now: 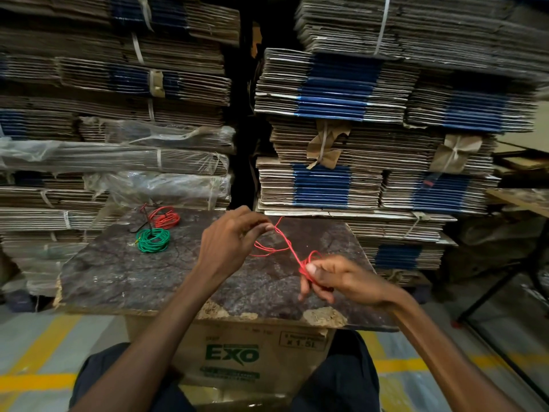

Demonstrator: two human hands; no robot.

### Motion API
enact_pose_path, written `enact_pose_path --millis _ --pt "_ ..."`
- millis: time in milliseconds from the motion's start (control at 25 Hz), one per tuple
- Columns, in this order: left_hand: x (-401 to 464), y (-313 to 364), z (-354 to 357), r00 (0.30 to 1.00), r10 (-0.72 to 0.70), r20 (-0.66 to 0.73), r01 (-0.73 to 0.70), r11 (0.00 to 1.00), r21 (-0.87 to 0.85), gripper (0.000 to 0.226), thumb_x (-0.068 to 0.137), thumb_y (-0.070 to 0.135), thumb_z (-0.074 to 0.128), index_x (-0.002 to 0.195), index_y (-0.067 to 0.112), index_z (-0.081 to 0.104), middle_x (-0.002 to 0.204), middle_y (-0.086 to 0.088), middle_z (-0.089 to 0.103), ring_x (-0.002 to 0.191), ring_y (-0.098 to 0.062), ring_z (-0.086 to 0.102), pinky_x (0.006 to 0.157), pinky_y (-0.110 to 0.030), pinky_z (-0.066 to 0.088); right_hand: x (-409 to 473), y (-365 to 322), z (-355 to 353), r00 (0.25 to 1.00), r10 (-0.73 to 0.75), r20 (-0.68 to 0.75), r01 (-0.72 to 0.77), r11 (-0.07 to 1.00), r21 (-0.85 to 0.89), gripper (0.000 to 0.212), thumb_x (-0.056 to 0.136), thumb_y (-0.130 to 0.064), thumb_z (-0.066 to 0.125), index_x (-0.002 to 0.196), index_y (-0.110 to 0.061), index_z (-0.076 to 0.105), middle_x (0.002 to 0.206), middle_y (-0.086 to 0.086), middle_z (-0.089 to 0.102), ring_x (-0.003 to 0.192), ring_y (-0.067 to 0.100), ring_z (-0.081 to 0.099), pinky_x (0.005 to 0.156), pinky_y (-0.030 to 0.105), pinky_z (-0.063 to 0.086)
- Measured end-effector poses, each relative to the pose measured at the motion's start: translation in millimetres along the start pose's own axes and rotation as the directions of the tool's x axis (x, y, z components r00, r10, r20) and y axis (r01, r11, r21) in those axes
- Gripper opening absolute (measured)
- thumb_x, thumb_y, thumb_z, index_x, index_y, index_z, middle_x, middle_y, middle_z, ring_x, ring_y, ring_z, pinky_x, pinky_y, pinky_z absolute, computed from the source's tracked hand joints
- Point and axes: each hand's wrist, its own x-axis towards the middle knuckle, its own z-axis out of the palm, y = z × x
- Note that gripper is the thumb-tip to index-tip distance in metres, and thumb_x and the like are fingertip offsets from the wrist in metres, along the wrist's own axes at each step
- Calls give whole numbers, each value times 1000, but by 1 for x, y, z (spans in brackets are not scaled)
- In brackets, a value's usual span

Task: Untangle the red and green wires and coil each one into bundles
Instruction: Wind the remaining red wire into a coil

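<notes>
While our right hand (335,278) pinches the started loops of red wire (285,242), our left hand (234,236) grips its free run; next we judge another wrap is due.

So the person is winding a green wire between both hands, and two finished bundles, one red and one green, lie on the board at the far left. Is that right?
Not quite: the wire between the left hand and right hand is red, not green, as the head view shows. The red bundle and green bundle do lie on the board at the far left.
</notes>
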Motion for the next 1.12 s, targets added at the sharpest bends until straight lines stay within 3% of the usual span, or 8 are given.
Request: enact_pose_path --millis 120,280,400,600,760,920,1000,1120 --pt "-3 1 10 995 -86 41 91 986 -137 28 82 61 56 103 46 67 74 20 60 70 0 55 57 -29 42 -13 -11 -2 991 -126 -52 136 893 429 28 97 -30 49 84 -10 64 48 -2 43 80 28 66 109 54 36" --pt "-10 -3 26 982 -159 105 185 930 -319 28 80 64 57 101 48 68 78 15 68 71 -3 62 65 -38 51 -8 -22 -7 938 -279 -207 335 573 748 28 97 -31 54 78 -11 60 44 -7 41 71 21 62 113 59 27" --pt "-12 -7 34 975 -157 159 211 882 -421 32 81 60 58 96 37 74 74 17 68 66 2 60 66 -37 51 2 -33 -7 893 -331 -303 412 336 847 35 103 -28 38 82 -11 61 48 -6 51 76 19 63 113 63 21" --pt "-24 -10 40 965 -147 218 230 876 -425 20 88 50 57 82 37 71 59 11 59 58 2 55 60 -31 43 25 -57 -1 796 -196 -573 605 207 769 47 104 -30 30 75 -17 64 45 -9 43 77 12 68 110 67 26" --pt "-45 -11 40 939 -179 294 259 930 -261 26 88 58 51 84 41 70 58 12 63 55 2 61 56 -27 45 47 -65 -6 627 -172 -760 773 258 579 39 105 -27 32 79 -18 61 48 -8 43 91 17 70 112 51 28" --pt "-65 -14 42 958 -76 277 111 987 -115 39 88 68 38 102 41 61 59 10 58 59 -3 58 56 -30 43 63 -49 -19 410 -387 -826 719 694 32 35 105 -15 30 83 -12 58 54 3 53 93 23 69 86 28 48" --pt "-66 -12 37 971 -25 239 54 992 -113 35 90 63 40 104 37 59 65 12 60 63 -5 58 56 -31 44 71 -30 -25 445 -490 -750 400 858 -323 31 104 -21 33 85 -17 57 59 10 58 81 17 67 80 34 51" --pt "-63 -9 23 980 28 196 -3 992 -128 32 92 56 45 99 33 65 81 14 69 71 -4 63 57 -34 49 74 2 -33 622 -548 -560 23 727 -686 30 102 -30 36 87 -22 59 63 -13 54 67 7 59 96 58 43"
